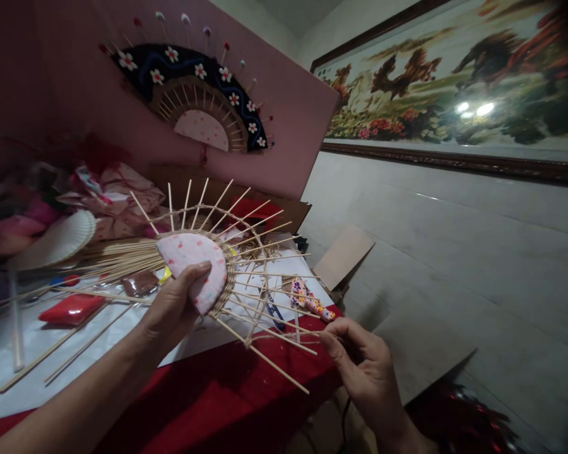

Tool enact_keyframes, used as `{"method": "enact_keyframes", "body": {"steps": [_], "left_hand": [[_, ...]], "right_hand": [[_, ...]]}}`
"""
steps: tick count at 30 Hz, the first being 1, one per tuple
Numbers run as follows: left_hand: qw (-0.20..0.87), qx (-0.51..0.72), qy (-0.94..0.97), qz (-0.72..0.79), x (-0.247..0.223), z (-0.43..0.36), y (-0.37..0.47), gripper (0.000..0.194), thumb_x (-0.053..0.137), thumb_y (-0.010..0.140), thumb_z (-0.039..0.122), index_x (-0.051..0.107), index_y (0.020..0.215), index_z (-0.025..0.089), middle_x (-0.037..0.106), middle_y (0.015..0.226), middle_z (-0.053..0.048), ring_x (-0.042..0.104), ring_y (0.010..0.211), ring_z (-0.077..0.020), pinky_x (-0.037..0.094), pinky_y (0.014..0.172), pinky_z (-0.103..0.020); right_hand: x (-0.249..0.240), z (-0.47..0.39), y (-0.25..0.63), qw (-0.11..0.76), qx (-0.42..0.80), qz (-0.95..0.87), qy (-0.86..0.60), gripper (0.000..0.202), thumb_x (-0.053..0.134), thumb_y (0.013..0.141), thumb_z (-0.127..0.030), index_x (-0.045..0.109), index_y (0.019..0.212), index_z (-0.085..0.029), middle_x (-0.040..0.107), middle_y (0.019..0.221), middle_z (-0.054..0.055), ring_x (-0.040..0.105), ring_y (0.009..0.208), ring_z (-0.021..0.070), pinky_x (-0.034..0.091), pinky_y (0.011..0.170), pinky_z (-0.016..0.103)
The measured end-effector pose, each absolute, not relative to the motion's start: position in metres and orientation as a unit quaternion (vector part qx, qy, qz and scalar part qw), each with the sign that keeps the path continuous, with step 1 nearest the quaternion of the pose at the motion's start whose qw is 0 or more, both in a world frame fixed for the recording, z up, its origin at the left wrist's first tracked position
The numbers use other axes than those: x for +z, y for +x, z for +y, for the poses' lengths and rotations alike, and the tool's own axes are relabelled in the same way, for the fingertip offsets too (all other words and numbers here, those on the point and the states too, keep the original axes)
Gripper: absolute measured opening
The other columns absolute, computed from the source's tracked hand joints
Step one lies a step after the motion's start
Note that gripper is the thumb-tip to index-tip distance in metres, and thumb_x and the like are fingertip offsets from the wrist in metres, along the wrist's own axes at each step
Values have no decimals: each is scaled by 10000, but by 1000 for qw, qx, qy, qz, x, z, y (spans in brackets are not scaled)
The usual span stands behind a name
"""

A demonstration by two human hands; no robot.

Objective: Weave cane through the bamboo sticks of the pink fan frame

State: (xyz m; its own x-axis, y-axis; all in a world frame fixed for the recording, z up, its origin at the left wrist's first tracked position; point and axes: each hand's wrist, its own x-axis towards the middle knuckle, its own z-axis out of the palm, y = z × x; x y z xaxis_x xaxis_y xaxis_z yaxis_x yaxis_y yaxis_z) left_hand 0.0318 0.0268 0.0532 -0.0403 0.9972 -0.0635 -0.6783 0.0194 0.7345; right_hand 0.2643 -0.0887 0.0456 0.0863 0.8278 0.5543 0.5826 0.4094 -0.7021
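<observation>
My left hand (182,299) grips a half-round fan frame (196,265) by its pink-spotted padded centre, the thumb lying on top and the other fingers hidden behind. Thin wooden sticks (265,236) fan out from its woven cord edge. A loop of brown twine (265,265) runs through the sticks in an arc farther out. To the right, my right hand (360,362) pinches the twine's loose end between thumb and fingers, close to the tips of the lower sticks. The strand stretches from the lowest sticks to those fingers.
On the white-and-red covered table lie a red packet (71,309), a brown packet (141,284), a bundle of loose sticks (118,252), a blue tool (274,309) and flower-patterned scissors (307,299). A finished black flowered fan (194,72) stands behind, against a pink board (288,120).
</observation>
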Motion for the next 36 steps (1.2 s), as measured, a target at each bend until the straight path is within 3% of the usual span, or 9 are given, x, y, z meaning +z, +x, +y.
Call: {"method": "enact_keyframes", "body": {"steps": [7,15,19,22,30,32,36], "left_hand": [[663,622,278,311,47,26,31,153,623,702,71,670,838,123,717,730,-43,656,585,-141,571,556,-217],[677,619,241,316,48,27,31,151,580,738,59,666,855,104,724,736,-62,664,580,-139,576,568,-215],[676,621,240,316,50,25,31,134,569,745,42,657,823,106,716,698,-51,657,549,-129,571,545,-203],[678,620,244,310,52,23,31,141,567,739,24,651,818,106,713,682,-46,658,550,-125,570,558,-199],[698,586,255,324,53,21,35,145,529,779,58,643,860,95,718,693,-66,659,545,-141,575,561,-229],[703,579,256,324,54,18,36,138,514,786,54,640,832,86,712,670,-72,650,521,-142,571,537,-229],[715,562,260,325,54,13,39,128,524,785,61,640,828,94,708,659,-78,646,506,-160,567,499,-248]], "right_hand": [[47,-81,258,549,-6,-661,-511,85,614,826,-243,637,752,-209,624,650,-5,553,567,133,419,543,237],[7,-83,251,642,148,-528,-536,193,540,874,-351,612,801,-187,485,573,-30,450,516,108,352,477,217],[-1,-88,241,698,60,-477,-531,201,582,835,-358,639,780,-174,490,566,-32,449,505,100,345,481,211],[0,-86,242,678,25,-499,-539,176,586,830,-334,648,782,-176,509,560,-36,463,500,101,354,489,210],[-7,-55,238,618,169,-552,-534,192,554,854,-340,628,781,-179,622,706,10,561,657,147,429,619,246],[-8,-46,230,620,192,-546,-529,196,567,846,-346,633,761,-182,615,720,15,547,679,153,419,650,263],[-11,-30,217,631,289,-527,-490,191,560,849,-363,596,721,-226,514,637,-16,439,584,146,351,553,268]]}}
